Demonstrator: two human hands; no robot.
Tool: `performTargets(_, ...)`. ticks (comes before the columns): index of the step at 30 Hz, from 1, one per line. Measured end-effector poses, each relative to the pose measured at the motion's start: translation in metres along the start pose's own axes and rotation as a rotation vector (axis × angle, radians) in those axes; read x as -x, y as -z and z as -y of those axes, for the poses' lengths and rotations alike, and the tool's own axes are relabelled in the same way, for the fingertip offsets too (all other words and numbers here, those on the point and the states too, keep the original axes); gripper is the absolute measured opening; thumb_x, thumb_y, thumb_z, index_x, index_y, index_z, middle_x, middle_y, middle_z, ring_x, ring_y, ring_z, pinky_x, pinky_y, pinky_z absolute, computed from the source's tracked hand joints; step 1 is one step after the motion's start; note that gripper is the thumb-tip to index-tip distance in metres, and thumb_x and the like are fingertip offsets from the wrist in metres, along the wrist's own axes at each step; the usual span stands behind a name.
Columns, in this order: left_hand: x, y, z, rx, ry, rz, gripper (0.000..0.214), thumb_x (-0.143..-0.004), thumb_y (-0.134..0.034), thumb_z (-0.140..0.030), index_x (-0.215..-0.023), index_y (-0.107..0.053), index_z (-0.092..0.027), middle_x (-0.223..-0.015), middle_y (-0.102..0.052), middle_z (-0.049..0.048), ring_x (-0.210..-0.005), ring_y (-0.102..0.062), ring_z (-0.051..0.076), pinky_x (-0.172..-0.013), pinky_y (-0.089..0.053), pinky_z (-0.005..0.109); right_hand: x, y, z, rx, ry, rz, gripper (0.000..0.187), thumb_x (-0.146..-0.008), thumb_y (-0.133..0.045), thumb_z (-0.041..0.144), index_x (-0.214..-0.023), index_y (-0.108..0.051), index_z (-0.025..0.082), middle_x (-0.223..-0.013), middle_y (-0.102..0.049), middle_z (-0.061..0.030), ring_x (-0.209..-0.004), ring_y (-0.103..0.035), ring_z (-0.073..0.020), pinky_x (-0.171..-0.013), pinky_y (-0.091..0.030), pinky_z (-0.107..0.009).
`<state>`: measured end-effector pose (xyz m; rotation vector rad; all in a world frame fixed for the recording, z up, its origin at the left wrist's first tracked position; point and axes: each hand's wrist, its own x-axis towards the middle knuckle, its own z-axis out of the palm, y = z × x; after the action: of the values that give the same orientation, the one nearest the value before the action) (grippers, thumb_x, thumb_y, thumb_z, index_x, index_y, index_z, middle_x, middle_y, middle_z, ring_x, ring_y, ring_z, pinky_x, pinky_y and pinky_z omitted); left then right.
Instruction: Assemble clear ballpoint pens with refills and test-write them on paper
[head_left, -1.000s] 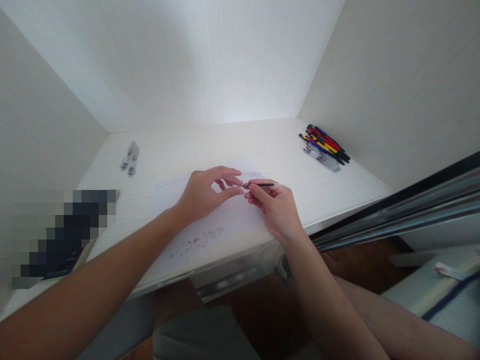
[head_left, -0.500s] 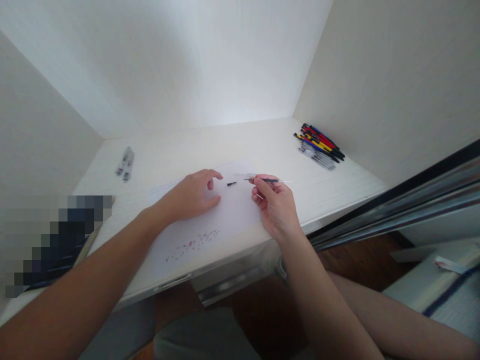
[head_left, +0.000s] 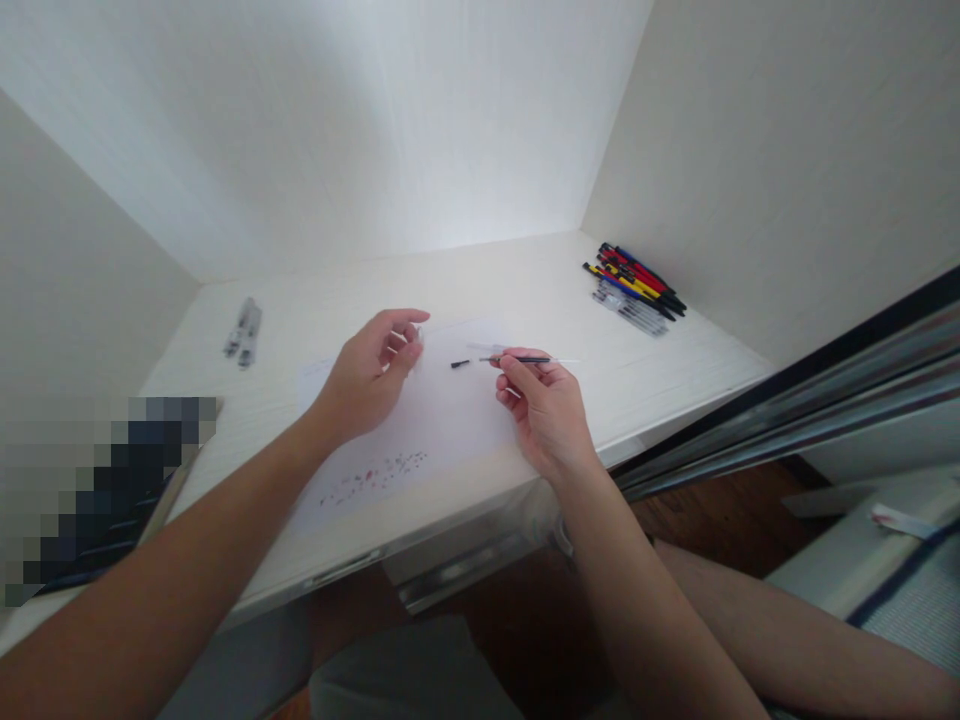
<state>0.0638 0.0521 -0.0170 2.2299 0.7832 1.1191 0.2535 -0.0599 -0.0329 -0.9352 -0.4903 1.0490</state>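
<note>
My right hand [head_left: 544, 405] pinches a thin pen refill [head_left: 534, 359] with a dark middle, its narrow tip pointing left and its pale end to the right. Just left of that tip, a small black pen part [head_left: 459, 364] lies on the white paper [head_left: 450, 420]. Behind the refill is a clear tube [head_left: 486, 346], partly covered by my fingers. My left hand [head_left: 379, 370] is raised over the paper's left side, thumb and fingers curled together. Something small and pale shows at its fingertips, too blurred to name.
Red, yellow and blue pens [head_left: 637, 280] lie piled at the right rear, beside several clear pen barrels [head_left: 630, 308]. More clear pieces with dark ends [head_left: 244, 332] rest at the left. Dark and coloured marks [head_left: 375, 478] cover the paper's near part. White walls enclose the desk.
My left hand has moved left, away from the black part, and its spread fingers have closed together. My right hand keeps the refill in almost the same place. The view has shifted slightly.
</note>
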Motion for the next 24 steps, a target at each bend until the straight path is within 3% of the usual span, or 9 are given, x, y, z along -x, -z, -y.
performTargets(3,-0.001,-0.005,-0.005,0.25,0.075,-0.053,0.018,-0.094,-0.068,-0.028,-0.11,-0.063,-0.022,-0.085,-0.069,0.0015,-0.069,-0.069,0.015,-0.063,-0.06,0.029,0.0,0.0,-0.001,-0.002,0.002,0.001,0.026,-0.07,-0.09,0.032,-0.086,-0.072,0.02,-0.083,-0.072,-0.0006,-0.068,-0.059,-0.0101,-0.064,-0.048,-0.025)
performTargets(6,0.001,-0.01,-0.008,0.339,0.154,-0.08,0.016,-0.092,-0.072,-0.03,-0.101,-0.062,-0.021,-0.086,-0.074,0.0038,-0.076,-0.074,0.017,-0.07,-0.065,0.033,0.0,0.0,-0.001,0.009,0.001,0.0,0.026,-0.071,-0.089,0.032,-0.086,-0.072,0.02,-0.082,-0.071,-0.0003,-0.068,-0.059,-0.0103,-0.064,-0.048,-0.025)
performTargets(17,0.007,-0.014,-0.019,0.277,0.171,-0.028,0.013,-0.089,-0.077,-0.03,-0.09,-0.068,-0.021,-0.081,-0.078,0.0046,-0.067,-0.074,0.018,-0.063,-0.065,0.034,-0.002,0.0,0.001,-0.058,0.03,-0.05,0.027,-0.071,-0.088,0.031,-0.087,-0.069,0.021,-0.086,-0.073,-0.0009,-0.068,-0.057,-0.0103,-0.061,-0.047,-0.024)
performTargets(24,0.007,-0.015,-0.021,0.277,0.17,0.001,0.014,-0.087,-0.079,-0.03,-0.087,-0.068,-0.021,-0.08,-0.078,0.0047,-0.062,-0.072,0.017,-0.061,-0.065,0.034,-0.001,-0.002,0.001,-0.031,0.036,-0.018,0.028,-0.071,-0.088,0.034,-0.085,-0.068,0.021,-0.081,-0.071,-0.0004,-0.066,-0.056,-0.01,-0.06,-0.047,-0.025)
